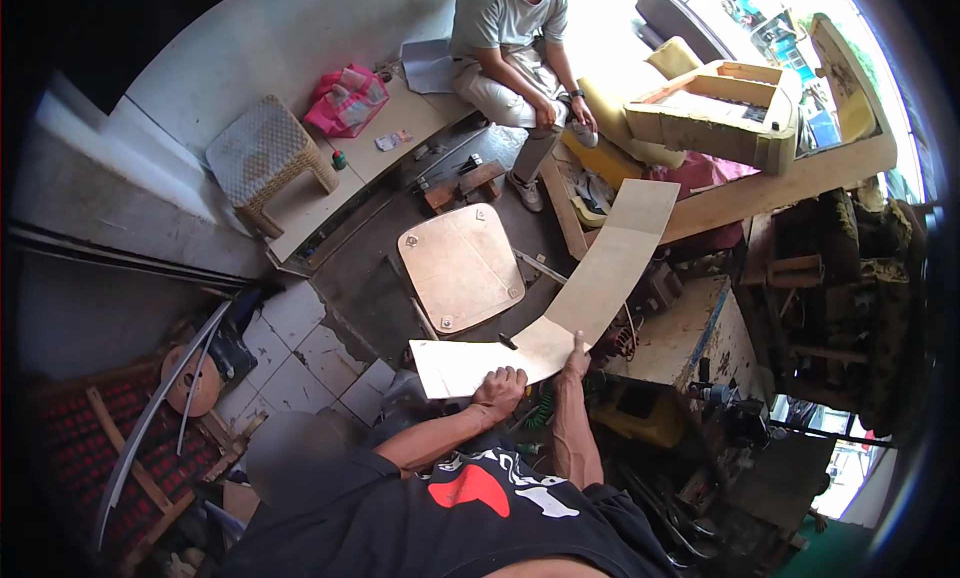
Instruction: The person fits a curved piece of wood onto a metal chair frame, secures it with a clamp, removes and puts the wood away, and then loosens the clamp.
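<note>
A long, pale, bent strip of thin board [612, 258] stretches diagonally from lower centre to upper right. My left hand [497, 390] has its fingers curled closed on the near edge of its left section. My right hand [574, 360] grips the same strip near the bend, thumb on top. A small dark object [507, 341], too small to name for sure, is at the strip's far edge near my left hand. Just beyond lies a square wooden seat panel [460, 263] with rounded corners and metal fittings.
A seated person [505, 33] is ahead on a ledge [342, 173] holding a woven stool [255, 148] and pink bag [340, 103]. Wooden furniture frames [740, 208] crowd the right beside a worn workbench [675, 333]. Bent metal strips [150, 418] lie left on white floor tiles [290, 313].
</note>
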Action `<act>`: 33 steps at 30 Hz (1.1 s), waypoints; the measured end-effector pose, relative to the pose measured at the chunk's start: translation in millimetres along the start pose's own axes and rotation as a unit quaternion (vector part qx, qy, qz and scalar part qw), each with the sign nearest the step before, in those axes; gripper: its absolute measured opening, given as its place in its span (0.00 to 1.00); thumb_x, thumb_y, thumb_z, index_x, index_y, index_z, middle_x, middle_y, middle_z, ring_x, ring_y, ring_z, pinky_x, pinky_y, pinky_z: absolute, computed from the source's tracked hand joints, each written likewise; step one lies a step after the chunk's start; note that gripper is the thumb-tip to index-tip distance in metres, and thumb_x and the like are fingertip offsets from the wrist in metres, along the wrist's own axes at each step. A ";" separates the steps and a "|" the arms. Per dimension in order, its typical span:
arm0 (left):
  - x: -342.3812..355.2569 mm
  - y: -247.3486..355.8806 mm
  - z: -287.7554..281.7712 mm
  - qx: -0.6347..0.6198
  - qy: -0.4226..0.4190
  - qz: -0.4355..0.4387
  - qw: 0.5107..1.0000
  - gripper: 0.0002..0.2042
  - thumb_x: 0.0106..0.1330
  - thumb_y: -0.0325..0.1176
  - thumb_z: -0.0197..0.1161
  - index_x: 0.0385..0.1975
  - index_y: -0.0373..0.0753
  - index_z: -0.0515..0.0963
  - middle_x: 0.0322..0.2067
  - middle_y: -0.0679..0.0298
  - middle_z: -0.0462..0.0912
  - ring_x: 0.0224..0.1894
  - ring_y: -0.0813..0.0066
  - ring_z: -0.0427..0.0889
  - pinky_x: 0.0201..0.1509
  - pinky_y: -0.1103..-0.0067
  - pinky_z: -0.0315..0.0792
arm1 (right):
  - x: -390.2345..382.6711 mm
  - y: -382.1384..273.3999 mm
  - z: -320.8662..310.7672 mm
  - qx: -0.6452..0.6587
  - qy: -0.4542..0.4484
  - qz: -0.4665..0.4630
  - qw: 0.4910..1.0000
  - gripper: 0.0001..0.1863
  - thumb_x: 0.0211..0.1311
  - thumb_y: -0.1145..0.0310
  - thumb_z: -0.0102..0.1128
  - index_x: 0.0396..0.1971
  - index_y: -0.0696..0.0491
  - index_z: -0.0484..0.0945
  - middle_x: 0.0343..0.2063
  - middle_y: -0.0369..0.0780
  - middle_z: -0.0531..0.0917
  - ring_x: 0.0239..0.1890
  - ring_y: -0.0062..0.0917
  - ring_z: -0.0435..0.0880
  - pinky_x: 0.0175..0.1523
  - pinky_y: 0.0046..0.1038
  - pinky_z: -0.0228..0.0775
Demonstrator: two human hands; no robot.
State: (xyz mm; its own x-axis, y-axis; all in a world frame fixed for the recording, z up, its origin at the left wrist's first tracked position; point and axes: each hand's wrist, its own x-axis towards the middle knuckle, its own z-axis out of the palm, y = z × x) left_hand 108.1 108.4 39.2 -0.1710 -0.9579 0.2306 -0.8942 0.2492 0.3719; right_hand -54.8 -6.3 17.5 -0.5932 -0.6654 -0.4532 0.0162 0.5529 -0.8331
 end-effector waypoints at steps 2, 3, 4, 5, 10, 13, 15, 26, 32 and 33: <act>-0.6 -2.2 1.4 0.011 0.003 -0.002 1.000 0.06 0.52 0.33 0.56 0.28 0.42 0.71 0.24 0.65 0.74 0.27 0.73 0.77 0.26 0.78 0.69 | -4.4 -3.8 2.7 0.149 -0.090 0.029 0.984 0.39 0.61 0.40 0.54 0.61 0.57 0.65 0.56 0.44 0.76 0.52 0.39 0.79 0.57 0.37 0.70; 0.8 -2.9 1.8 0.008 0.004 -0.002 1.000 0.05 0.52 0.33 0.56 0.27 0.42 0.71 0.24 0.65 0.73 0.28 0.73 0.77 0.26 0.78 0.69 | -6.9 -5.6 -0.2 0.299 -0.166 0.056 0.938 0.40 0.62 0.37 0.52 0.62 0.56 0.65 0.56 0.44 0.76 0.53 0.38 0.78 0.59 0.37 0.69; -1.1 -3.6 0.9 0.007 0.003 -0.003 1.000 0.05 0.52 0.33 0.56 0.27 0.42 0.71 0.23 0.65 0.73 0.28 0.73 0.77 0.26 0.78 0.69 | -17.2 -15.2 -3.2 0.293 -0.186 0.056 0.936 0.44 0.61 0.31 0.45 0.64 0.54 0.62 0.60 0.46 0.71 0.62 0.39 0.70 0.65 0.40 0.62; -2.8 -5.5 0.5 0.006 -0.003 -0.005 1.000 0.05 0.52 0.33 0.56 0.27 0.42 0.71 0.23 0.65 0.73 0.28 0.73 0.77 0.26 0.78 0.69 | -18.5 -13.5 -6.1 0.291 -0.183 0.062 0.937 0.44 0.61 0.31 0.45 0.64 0.54 0.62 0.60 0.46 0.71 0.62 0.39 0.70 0.65 0.40 0.62; 5.0 -6.9 -6.1 0.013 -0.007 0.003 1.000 0.04 0.53 0.33 0.56 0.27 0.43 0.71 0.24 0.66 0.73 0.28 0.73 0.77 0.26 0.78 0.69 | -11.3 4.4 -30.7 0.059 -0.073 0.033 0.995 0.43 0.63 0.33 0.44 0.64 0.56 0.61 0.59 0.51 0.70 0.61 0.40 0.69 0.63 0.38 0.60; 8.3 -5.6 -2.3 0.005 -0.003 0.026 1.000 0.07 0.56 0.33 0.56 0.32 0.41 0.72 0.25 0.66 0.74 0.28 0.74 0.78 0.26 0.78 0.70 | 2.3 82.2 -67.9 -0.290 -0.047 -0.095 0.951 0.33 0.66 0.43 0.49 0.54 0.61 0.72 0.42 0.49 0.83 0.46 0.37 0.81 0.51 0.34 0.70; 5.6 -8.5 0.1 0.023 -0.033 0.036 0.999 0.10 0.55 0.34 0.57 0.35 0.40 0.73 0.25 0.66 0.75 0.29 0.74 0.78 0.26 0.78 0.70 | -12.1 114.6 -80.0 -0.275 -0.194 0.077 0.938 0.18 0.66 0.55 0.52 0.39 0.57 0.78 0.31 0.43 0.83 0.34 0.34 0.82 0.39 0.35 0.72; 3.7 -10.2 -7.9 0.019 -0.058 0.077 0.995 0.12 0.52 0.32 0.59 0.36 0.41 0.72 0.25 0.65 0.76 0.29 0.71 0.81 0.28 0.75 0.74 | -89.3 139.7 -114.9 -0.338 -0.285 0.174 0.880 0.20 0.61 0.58 0.56 0.50 0.51 0.80 0.38 0.41 0.86 0.36 0.28 0.86 0.39 0.30 0.78; 2.2 -15.0 -8.4 0.061 -0.094 0.043 0.993 0.18 0.49 0.29 0.61 0.43 0.41 0.73 0.31 0.60 0.79 0.32 0.63 0.83 0.33 0.68 0.76 | -66.0 119.3 -145.2 -0.263 -0.230 0.103 0.931 0.18 0.63 0.61 0.54 0.49 0.54 0.79 0.35 0.38 0.86 0.30 0.23 0.85 0.31 0.25 0.76; 3.4 -15.5 -10.4 0.058 -0.110 0.036 0.992 0.17 0.50 0.28 0.59 0.43 0.41 0.73 0.32 0.58 0.80 0.34 0.62 0.83 0.34 0.66 0.77 | -68.8 122.4 -154.5 -0.247 -0.220 0.105 0.938 0.18 0.63 0.61 0.54 0.49 0.54 0.79 0.35 0.38 0.86 0.30 0.23 0.85 0.31 0.25 0.76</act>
State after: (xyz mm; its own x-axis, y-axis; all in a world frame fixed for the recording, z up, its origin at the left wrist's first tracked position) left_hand 125.6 102.8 43.5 -0.3103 -0.9495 0.0459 -0.9159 0.3115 0.2531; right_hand -136.4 184.6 -4.3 -0.2265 -0.5984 -0.7685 -0.3445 0.7873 -0.5114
